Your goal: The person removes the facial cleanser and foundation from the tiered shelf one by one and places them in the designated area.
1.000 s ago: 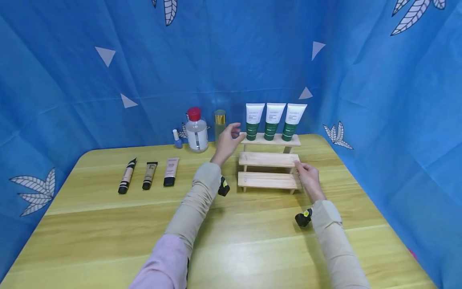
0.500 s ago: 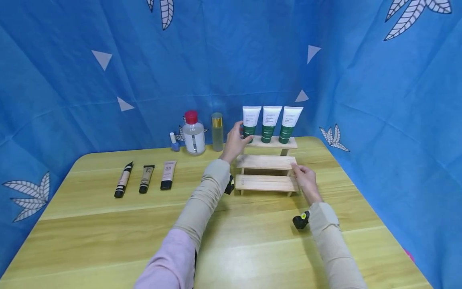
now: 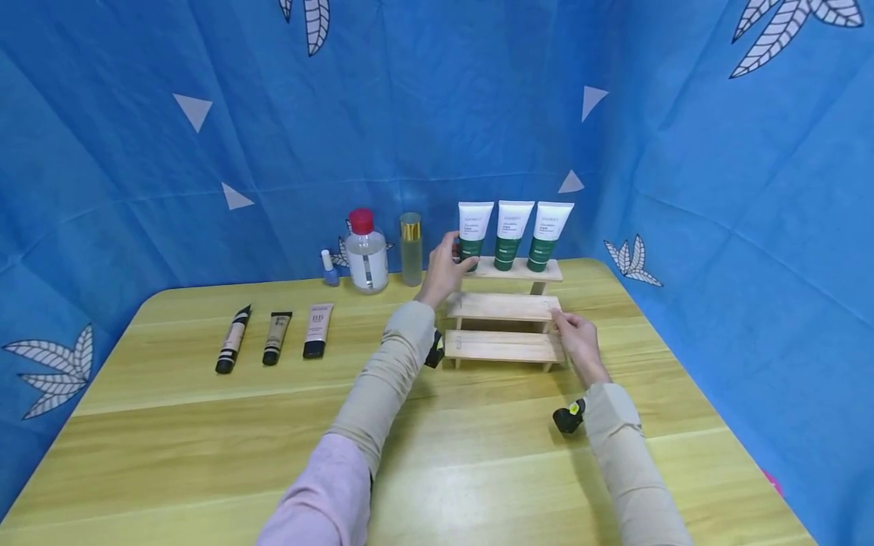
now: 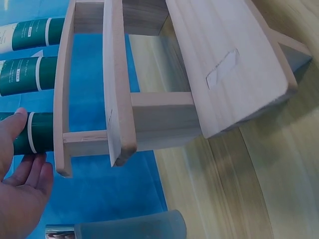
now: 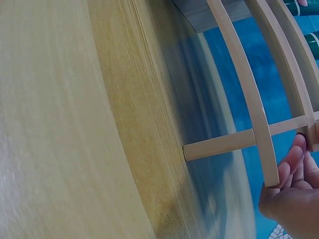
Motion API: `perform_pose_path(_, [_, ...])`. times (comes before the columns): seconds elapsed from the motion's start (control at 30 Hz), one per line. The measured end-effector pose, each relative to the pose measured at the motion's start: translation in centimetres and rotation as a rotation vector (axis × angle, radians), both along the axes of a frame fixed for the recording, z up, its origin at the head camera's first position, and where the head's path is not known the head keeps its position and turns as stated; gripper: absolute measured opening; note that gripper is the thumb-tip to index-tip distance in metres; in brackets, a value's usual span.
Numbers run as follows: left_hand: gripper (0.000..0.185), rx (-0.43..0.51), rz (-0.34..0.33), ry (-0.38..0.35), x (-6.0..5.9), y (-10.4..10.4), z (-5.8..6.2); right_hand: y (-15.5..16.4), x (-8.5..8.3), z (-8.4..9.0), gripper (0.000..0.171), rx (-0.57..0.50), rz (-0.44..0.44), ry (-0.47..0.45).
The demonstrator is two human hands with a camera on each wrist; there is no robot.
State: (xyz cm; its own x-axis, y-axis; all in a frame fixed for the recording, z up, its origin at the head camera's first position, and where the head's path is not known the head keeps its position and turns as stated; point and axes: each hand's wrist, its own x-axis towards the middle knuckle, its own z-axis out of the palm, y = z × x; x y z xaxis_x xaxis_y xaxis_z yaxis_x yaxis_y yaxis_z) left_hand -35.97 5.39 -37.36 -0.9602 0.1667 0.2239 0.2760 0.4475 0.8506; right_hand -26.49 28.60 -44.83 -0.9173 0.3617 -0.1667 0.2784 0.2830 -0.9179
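Both my hands on the wooden rack at the back of the table.

My left hand (image 3: 442, 271) reaches to the rack's (image 3: 503, 327) top-left corner, thumb and fingers curled against the leftmost green tube (image 3: 473, 232), which stands upright on the top step beside two more tubes (image 3: 531, 234). My right hand (image 3: 577, 343) holds the rack's right end, fingers bent around the edge of the middle step. The rack sits on the yellow table (image 3: 205, 425), near the blue backdrop; a clear bottle (image 3: 366, 252) stands just left of my left hand.
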Motion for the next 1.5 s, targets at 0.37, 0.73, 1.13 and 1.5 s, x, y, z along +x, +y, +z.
perform_pose_path(0.37, [0.057, 0.005, -0.012, 0.018, 0.7, -0.8, -0.2, -0.2, 0.0, -0.1, 0.056, -0.012, -0.018, -0.006])
perform_pose_path(0.73, [0.054, 0.048, -0.035, 0.08, 1.7, -2.0, -0.9, 0.0, 0.0, -0.2, 0.055, -0.014, -0.023, 0.0])
perform_pose_path(1.13, [0.055, 0.122, -0.02, 0.078, 3.6, -3.7, -1.5, 0.0, 0.0, -0.1, 0.059, -0.006, -0.005, 0.013])
perform_pose_path(1.5, [0.051, 0.175, 0.024, 0.014, 5.5, -5.7, -2.4, -0.1, 0.1, -0.2, 0.05, -0.027, -0.018, 0.013])
